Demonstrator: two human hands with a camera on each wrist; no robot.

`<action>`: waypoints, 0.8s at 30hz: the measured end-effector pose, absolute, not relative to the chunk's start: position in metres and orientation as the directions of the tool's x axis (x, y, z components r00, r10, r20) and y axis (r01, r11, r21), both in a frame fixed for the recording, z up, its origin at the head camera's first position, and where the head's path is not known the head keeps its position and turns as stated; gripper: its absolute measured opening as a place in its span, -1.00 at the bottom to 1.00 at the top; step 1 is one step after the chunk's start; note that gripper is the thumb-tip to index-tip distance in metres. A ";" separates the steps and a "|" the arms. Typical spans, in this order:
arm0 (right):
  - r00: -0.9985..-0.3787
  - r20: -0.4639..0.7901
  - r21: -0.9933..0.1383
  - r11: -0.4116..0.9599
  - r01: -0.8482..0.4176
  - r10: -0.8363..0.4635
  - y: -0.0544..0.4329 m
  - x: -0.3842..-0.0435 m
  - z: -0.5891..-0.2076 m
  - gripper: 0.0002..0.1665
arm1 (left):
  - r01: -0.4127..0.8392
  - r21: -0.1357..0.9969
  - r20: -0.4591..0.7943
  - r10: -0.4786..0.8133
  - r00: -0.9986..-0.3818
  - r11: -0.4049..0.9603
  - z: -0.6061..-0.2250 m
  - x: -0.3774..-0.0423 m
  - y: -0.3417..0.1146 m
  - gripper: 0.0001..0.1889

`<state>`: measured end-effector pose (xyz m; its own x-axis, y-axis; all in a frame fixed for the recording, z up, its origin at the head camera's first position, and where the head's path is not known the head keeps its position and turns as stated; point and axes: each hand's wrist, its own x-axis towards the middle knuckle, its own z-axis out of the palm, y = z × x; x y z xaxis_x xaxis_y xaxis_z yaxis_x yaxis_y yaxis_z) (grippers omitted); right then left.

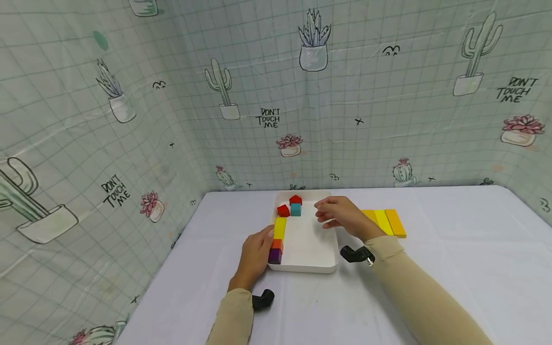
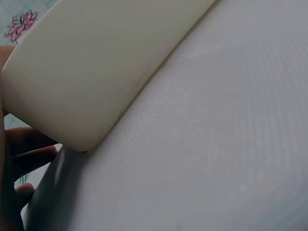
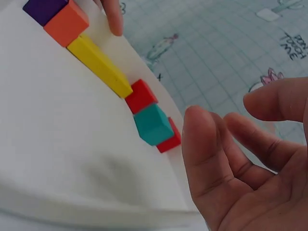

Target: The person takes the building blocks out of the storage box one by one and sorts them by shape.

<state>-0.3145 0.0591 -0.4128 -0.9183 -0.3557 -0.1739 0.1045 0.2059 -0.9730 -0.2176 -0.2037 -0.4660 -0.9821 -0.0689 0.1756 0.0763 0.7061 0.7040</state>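
A shallow white tray [image 1: 308, 249] lies on the table. My left hand [image 1: 255, 251] holds its left side, a finger [image 3: 113, 18] lapping over the rim in the right wrist view and other fingers [image 2: 36, 159] around the outer wall. Along that side stand a purple block [image 1: 274, 256], an orange block [image 1: 277, 245] and a long yellow block [image 1: 280, 228]. Farther back are a teal block [image 1: 295, 210] and two red blocks [image 1: 283, 211]. My right hand [image 1: 338, 212] hovers over the tray's right side, fingers loosely bent, holding nothing.
Several flat yellow and orange blocks [image 1: 384, 223] lie side by side on the table, right of the tray and partly behind my right forearm. A cloth printed with cacti [image 1: 312, 96] hangs behind the white table [image 1: 457, 268] and along its left.
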 end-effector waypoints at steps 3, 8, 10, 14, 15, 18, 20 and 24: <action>-0.910 -0.180 -0.974 0.200 0.111 -0.372 0.050 -0.316 -0.413 -0.49 | 0.074 0.699 0.174 -0.069 -0.982 0.712 -0.467 -0.219 -0.203 -0.46; -0.898 -0.192 -0.970 0.218 0.112 -0.396 0.033 -0.315 -0.414 -0.50 | 0.078 0.699 0.176 -0.065 -0.982 0.711 -0.469 -0.219 -0.205 -0.45; -0.893 -0.190 -0.969 0.225 0.103 -0.409 0.026 -0.314 -0.415 -0.52 | 0.078 0.706 0.173 -0.065 -0.983 0.704 -0.469 -0.219 -0.205 -0.45; -0.881 -0.181 -0.970 0.230 0.086 -0.436 0.016 -0.315 -0.418 -0.52 | 0.086 0.702 0.183 -0.063 -0.981 0.707 -0.470 -0.219 -0.206 -0.45; -0.880 -0.181 -0.970 0.227 0.086 -0.439 0.015 -0.316 -0.420 -0.53 | 0.086 0.701 0.185 -0.064 -0.981 0.708 -0.469 -0.220 -0.206 -0.45; -0.879 -0.187 -0.971 0.216 0.099 -0.439 0.010 -0.318 -0.423 -0.53 | 0.095 0.688 0.196 -0.058 -0.979 0.720 -0.470 -0.221 -0.206 -0.43; -0.880 -0.195 -0.971 0.213 0.111 -0.433 0.007 -0.319 -0.426 -0.53 | 0.092 0.688 0.193 -0.059 -0.980 0.720 -0.470 -0.221 -0.206 -0.44; -0.886 -0.212 -0.966 0.223 0.127 -0.413 0.000 -0.320 -0.431 -0.52 | 0.109 0.689 0.204 -0.048 -0.978 0.716 -0.469 -0.221 -0.206 -0.46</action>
